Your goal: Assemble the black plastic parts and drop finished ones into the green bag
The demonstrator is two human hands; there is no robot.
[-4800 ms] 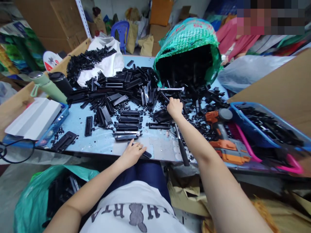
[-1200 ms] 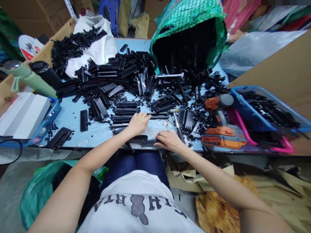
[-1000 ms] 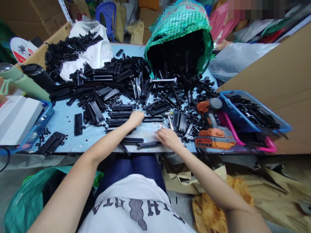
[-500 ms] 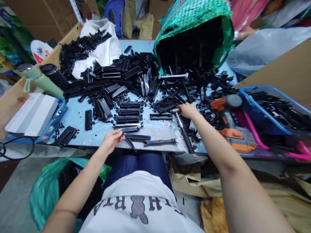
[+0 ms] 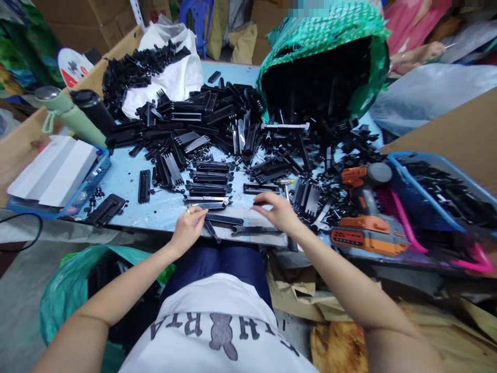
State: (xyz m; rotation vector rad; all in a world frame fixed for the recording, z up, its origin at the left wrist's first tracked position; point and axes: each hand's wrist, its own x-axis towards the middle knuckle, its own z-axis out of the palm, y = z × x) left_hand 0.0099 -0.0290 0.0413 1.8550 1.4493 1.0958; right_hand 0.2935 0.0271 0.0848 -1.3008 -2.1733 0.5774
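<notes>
My left hand (image 5: 189, 228) is closed, its thumb and fingers pinching the left end of a black bar-shaped tool part (image 5: 225, 219) at the table's front edge. A short dark piece (image 5: 212, 228) slants out beneath that part. Beside it lies a grey-black wrench-like piece (image 5: 248, 229), partly under my right hand. My right hand (image 5: 278, 212) hovers to the right with thumb and fingers together on a small dark piece (image 5: 257, 204), too small to name. Behind this hand lies a hammer (image 5: 286, 182), its handle mostly hidden.
Several assembled black tools (image 5: 212, 176) lie in a row beyond my left hand. An orange cordless drill (image 5: 363, 233) and a blue basket (image 5: 427, 207) of black parts stand right. Heaped parts (image 5: 217, 106) and a green woven sack (image 5: 326, 31) fill the back. Another person's hand (image 5: 433, 51) shows far right.
My right hand has moved left and nearer, from beside the hammer head toward my left hand, with a small dark piece in its fingers. My left hand stays at the bar-shaped part's end.
</notes>
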